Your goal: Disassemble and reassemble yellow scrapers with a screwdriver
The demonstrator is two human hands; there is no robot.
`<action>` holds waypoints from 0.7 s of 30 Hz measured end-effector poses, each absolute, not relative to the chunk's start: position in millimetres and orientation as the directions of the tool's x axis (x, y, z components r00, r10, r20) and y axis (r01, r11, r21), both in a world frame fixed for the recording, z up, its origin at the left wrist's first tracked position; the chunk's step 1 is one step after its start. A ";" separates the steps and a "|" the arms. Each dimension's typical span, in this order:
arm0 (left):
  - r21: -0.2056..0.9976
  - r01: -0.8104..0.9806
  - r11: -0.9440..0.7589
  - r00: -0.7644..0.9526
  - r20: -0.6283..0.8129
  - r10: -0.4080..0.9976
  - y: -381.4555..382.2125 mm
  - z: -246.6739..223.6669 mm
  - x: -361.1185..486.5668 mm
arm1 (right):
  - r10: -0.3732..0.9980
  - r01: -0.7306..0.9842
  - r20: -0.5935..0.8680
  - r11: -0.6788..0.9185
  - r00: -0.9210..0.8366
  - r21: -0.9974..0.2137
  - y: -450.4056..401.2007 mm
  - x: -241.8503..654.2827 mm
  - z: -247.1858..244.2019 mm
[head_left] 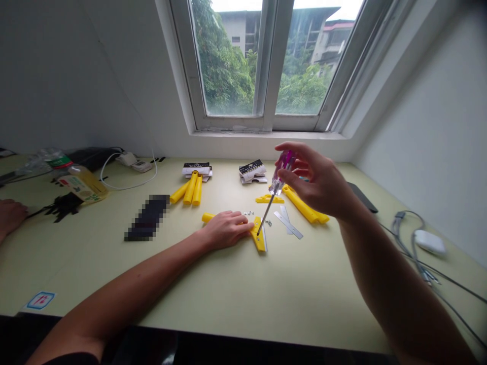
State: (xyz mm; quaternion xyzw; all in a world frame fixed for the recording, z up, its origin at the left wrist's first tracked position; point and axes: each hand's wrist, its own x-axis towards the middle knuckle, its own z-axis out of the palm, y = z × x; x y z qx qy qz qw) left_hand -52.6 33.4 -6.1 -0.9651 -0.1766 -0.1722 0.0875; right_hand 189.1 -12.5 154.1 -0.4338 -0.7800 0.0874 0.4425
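Observation:
My left hand (227, 229) is wrapped round a yellow scraper (260, 243) lying on the table, its head with a metal blade edge sticking out to the right of my fingers. In my right hand (304, 175) is a screwdriver (284, 165) with a clear purple handle, held tilted by the handle. Its tip meets the scraper head near a screw. Small nuts (249, 213) and screws (268, 223) lie just beyond and beside the head. Two flat metal blades (289, 225) are crossed to its right. A loose yellow head piece (269, 199) lies behind.
Yellow handles (190, 188) lie at the back left, more (306, 207) at the right. Folded cards (253, 171) stand behind. A bottle (81, 185) lies left, near another person's hand (11, 217). Cables (413, 248) and a white case (429, 242) are on the right.

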 end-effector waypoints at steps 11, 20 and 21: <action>-0.078 0.381 -0.921 0.875 0.354 0.331 33.7 -6.6 -52.7 | 0.770 0.616 0.590 0.593 -0.246 -0.518 -13.6 188.7 154.5; -0.058 0.381 -0.923 0.870 0.361 0.336 32.9 -5.9 -51.6 | 0.760 0.643 0.612 0.585 -0.220 -0.495 -12.1 186.7 152.4; -0.059 0.381 -0.923 0.870 0.362 0.336 32.9 -5.9 -51.6 | 0.759 0.648 0.615 0.581 -0.214 -0.492 -12.0 186.6 152.4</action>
